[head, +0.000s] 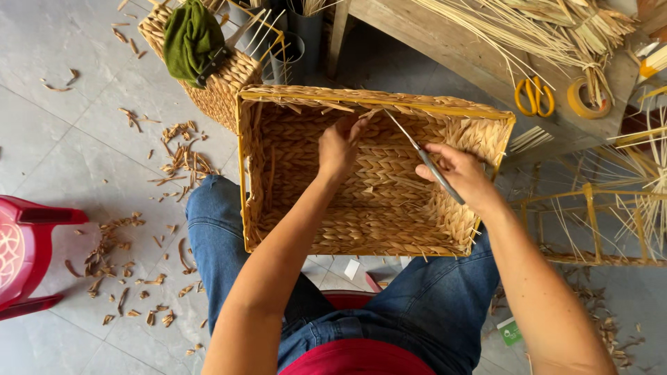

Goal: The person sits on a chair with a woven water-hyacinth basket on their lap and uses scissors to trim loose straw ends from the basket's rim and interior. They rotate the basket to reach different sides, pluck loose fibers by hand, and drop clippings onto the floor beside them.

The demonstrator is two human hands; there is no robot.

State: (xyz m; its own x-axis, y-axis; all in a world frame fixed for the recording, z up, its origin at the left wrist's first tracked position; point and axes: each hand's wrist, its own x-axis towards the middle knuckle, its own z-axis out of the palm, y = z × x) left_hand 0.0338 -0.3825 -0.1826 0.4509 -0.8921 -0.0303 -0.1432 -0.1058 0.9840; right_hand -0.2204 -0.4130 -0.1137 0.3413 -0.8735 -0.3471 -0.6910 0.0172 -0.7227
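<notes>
A rectangular woven straw basket [292, 180] with a yellow wire rim rests on my knees, its opening facing me. My left hand [340, 146] reaches inside and pinches a loose fibre end near the far upper wall. My right hand [458, 173] grips a pair of grey scissors [425, 161], whose blades point up-left toward the spot that the left fingers hold. Short straw ends stick out along the basket's inner walls.
A second woven basket [229, 83] with a green cloth [191, 38] stands behind. A wooden table [445, 55] carries straw bundles, yellow scissors [535, 96] and a tape roll [587, 101]. A red stool [28, 250] sits left; straw clippings [132, 257] litter the tiled floor. A yellow wire frame [590, 215] stands right.
</notes>
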